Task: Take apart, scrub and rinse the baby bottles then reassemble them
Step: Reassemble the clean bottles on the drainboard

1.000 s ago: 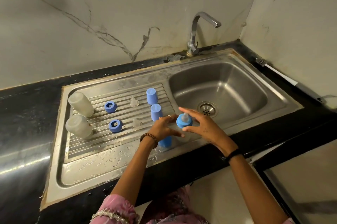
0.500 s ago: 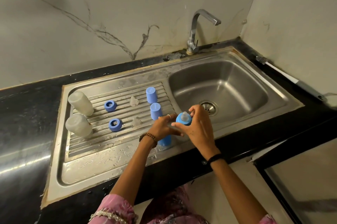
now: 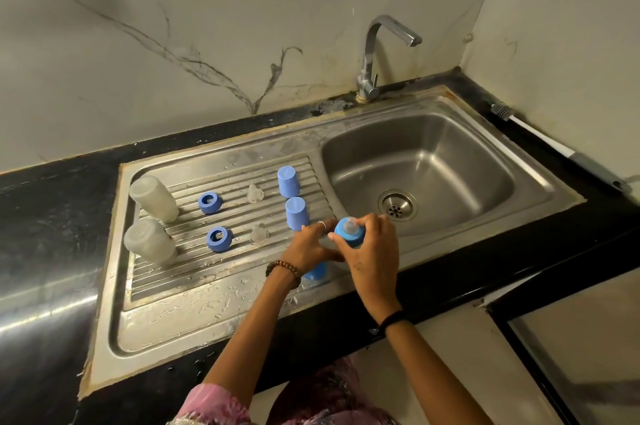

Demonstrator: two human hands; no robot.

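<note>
**Collar and Teat Assembly Held at Sink Edge**

The right hand [image 3: 372, 260] gripped the blue collar with teat [image 3: 349, 232], fingers curled round it. The left hand [image 3: 308, 248] touched it on the opposite side and gripped the bottle [image 3: 317, 273] beneath, which was mostly hidden by both hands.

Just beyond the left hand stood two blue caps [image 3: 297, 212] [image 3: 288, 181], inverted on the ribbed drainboard [image 3: 207, 272]. Farther to its left lay two clear teats [image 3: 259, 234] [image 3: 255, 193], two blue collars [image 3: 219, 238] [image 3: 209, 202], then two frosted bottles [image 3: 149, 242] [image 3: 154, 193], mouths down.

Beyond the right hand lay the steel basin [image 3: 450, 161] with its drain [image 3: 396, 205]; a chrome tap [image 3: 372, 57] rose behind. The sink sat in a black counter [image 3: 41, 217] against marble-patterned walls [image 3: 138, 26]. A brush [image 3: 554, 147] lay along the far right wall.
</note>
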